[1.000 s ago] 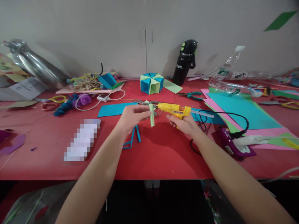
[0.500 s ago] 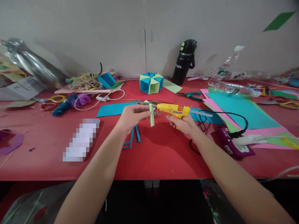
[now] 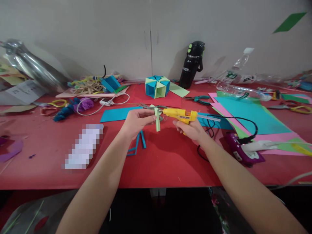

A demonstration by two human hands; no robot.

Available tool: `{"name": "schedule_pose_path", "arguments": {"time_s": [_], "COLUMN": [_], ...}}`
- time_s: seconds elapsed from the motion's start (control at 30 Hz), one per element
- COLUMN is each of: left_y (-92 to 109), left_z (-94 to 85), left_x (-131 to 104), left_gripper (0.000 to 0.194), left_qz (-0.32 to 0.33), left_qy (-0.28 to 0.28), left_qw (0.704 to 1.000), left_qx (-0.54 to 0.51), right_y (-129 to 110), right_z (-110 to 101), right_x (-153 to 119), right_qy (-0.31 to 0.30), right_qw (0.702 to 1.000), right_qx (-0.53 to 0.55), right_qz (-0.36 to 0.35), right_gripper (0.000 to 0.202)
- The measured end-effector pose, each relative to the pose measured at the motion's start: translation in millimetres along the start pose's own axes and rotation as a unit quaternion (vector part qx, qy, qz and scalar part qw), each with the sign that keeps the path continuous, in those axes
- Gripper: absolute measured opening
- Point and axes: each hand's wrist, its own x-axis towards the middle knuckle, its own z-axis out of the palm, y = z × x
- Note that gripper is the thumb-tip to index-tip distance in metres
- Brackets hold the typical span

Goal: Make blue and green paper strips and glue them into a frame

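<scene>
Over the middle of the red table [image 3: 168, 162], my left hand [image 3: 137, 123] pinches a narrow light green paper strip [image 3: 157, 123], which hangs upright from the fingers. My right hand [image 3: 191, 127] is wrapped round the handle of a yellow glue gun [image 3: 179, 113]. The gun points left, its nozzle at the upper part of the strip; whether they touch is too small to tell. A clear glue stick [image 3: 209, 118] juts from its back end. Thin blue paper strips [image 3: 143, 139] lie beneath and beside my left hand.
Behind the hands stand a blue and green folded paper ring [image 3: 157, 87] and a black bottle [image 3: 191, 65]. Scissors and blue paper [image 3: 114, 114] lie close by. On the right are coloured sheets [image 3: 253, 113] and a purple power strip [image 3: 243, 149]; a phone [image 3: 84, 146] lies left.
</scene>
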Motion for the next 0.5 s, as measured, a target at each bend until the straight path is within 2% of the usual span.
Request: {"name": "schedule_pose_path", "arguments": {"time_s": [0.5], "left_y": [-0.5], "left_z": [-1.9], "left_x": [2.0], "left_gripper": [0.032], "left_qz": [0.024], "left_qy": [0.026], "left_qw": [0.999], "left_qx": [0.008], "right_y": [-0.1], "right_z": [2.1], "right_x": [-2.9], "right_qy": [-0.009], "right_qw": [1.0], "right_qx": [-0.018], "right_qz": [-0.005], "right_gripper": [0.019]}}
